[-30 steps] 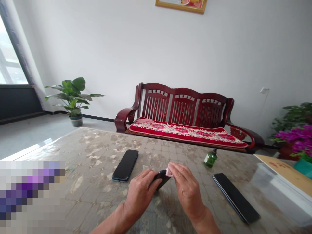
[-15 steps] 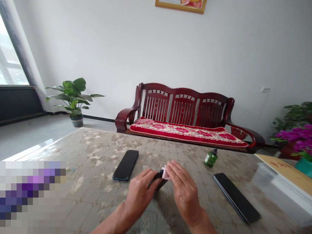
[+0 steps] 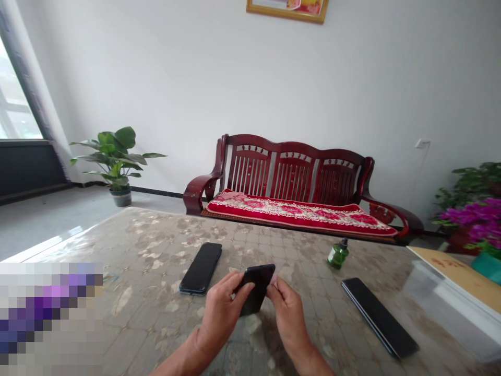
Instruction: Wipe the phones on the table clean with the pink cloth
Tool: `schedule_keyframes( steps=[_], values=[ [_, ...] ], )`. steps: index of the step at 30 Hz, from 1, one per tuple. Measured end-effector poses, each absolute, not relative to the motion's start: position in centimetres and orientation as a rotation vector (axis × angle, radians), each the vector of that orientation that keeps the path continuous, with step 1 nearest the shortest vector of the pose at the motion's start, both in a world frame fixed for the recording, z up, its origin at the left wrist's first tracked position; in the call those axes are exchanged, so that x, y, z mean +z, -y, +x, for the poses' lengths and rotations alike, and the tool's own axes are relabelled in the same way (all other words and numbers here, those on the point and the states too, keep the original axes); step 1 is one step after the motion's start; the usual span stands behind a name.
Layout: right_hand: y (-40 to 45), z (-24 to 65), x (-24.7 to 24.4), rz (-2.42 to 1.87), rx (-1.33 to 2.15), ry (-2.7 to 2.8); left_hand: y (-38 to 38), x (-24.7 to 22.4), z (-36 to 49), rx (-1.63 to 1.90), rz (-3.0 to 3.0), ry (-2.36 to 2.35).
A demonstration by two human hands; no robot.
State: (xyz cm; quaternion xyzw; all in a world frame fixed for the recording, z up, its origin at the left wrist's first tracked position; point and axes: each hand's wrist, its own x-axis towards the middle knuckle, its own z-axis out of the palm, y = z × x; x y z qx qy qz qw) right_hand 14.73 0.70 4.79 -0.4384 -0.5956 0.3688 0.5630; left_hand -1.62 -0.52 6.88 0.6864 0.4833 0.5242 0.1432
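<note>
Phone (image 3: pixel 257 292) tilted over the bench (image 3: pixel 148 313), pinched at its 9 o'clock edge by left hand (image 3: pixel 223 304), apparently leaving the 3 o'clock edge free for pink cloth (image 3: pixel 273 280) pinched in right hand (image 3: pixel 288 309). Second phone (image 3: pixel 379 318) at 4 o'clock, third phone (image 3: pixel 201 268) at 10, green bottle (image 3: pixel 338 256) at 2; open room at 12, to the far edge.

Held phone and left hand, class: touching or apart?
Touching. The head view shows the left hand gripping the held phone, its thumb lying across the dark face.

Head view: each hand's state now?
Left hand: closed, holding a black phone.
Right hand: closed, pinching a pink cloth at the phone's edge.
</note>
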Motion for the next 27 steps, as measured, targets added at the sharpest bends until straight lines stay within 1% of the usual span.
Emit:
schedule_keyframes(
  steps=[3,7,14,19,23,27],
  values=[
    [-0.5,14.1,4.0,-1.019,0.906,1.383,0.2,6.1,-1.6,1.527,1.922,-1.395],
    [-0.6,14.6,4.0,-1.073,0.772,1.422,-0.2,5.0,-1.6,1.506,1.831,-1.408],
    [-1.2,17.1,6.4,-1.002,0.279,1.838,-0.7,4.6,-1.4,1.493,1.738,-1.322],
    [-1.3,17.9,7.9,-0.936,0.038,2.096,-0.8,4.7,-1.7,1.433,1.880,-1.366],
    [-0.9,17.4,7.7,-0.914,-0.107,2.186,-0.3,5.1,-2.0,1.337,2.060,-1.416],
    [-0.2,16.3,6.6,-0.857,-0.354,2.159,0.0,5.0,-2.3,1.256,2.179,-1.426]
  ],
)
